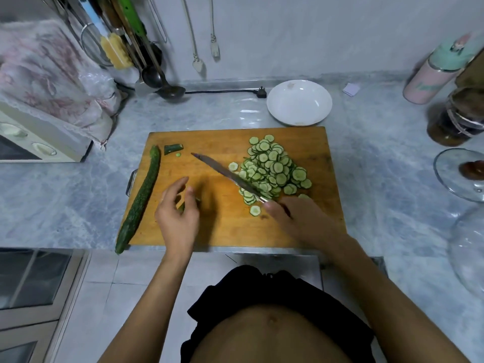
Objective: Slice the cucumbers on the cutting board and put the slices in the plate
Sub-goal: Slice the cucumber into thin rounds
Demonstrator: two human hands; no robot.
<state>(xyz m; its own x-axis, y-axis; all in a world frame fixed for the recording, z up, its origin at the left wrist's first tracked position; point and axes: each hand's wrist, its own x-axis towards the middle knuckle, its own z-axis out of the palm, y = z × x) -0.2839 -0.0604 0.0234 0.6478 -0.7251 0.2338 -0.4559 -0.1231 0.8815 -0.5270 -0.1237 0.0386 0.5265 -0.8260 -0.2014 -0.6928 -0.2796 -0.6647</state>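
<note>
**Inspector:** Report the hands.

**Assistant:** The right hand [281, 209] grips the handle of the knife [225, 175]; the blade runs up and to the left across the cutting board [209, 137], its near part lying against the heap of slices [272, 169]. The left hand [176, 213] sits over the board's middle with fingers curled round a small green stub [183, 205], apparently a cucumber end. How firmly it is held I cannot tell.

**Inspector:** And the task's things?

**Assistant:** One whole cucumber [140, 200] lies along the board's left edge, its long axis running near to far and its near tip overhanging the board. A short cut piece [173, 148] rests at the far left. The plate [299, 102] stands on the table just beyond the board's far right corner and holds no slices.

**Inspector:** The relation that governs the next move?

**Assistant:** The whole cucumber lies just left of the left hand, which is the nearer one. In my judgement it must be turned crosswise to meet the blade.

**Inspector:** What is obscured?

**Assistant:** The knife handle is hidden inside the right hand. The stub is mostly covered by fingers. Motion blur softens the left fingertips.
</note>
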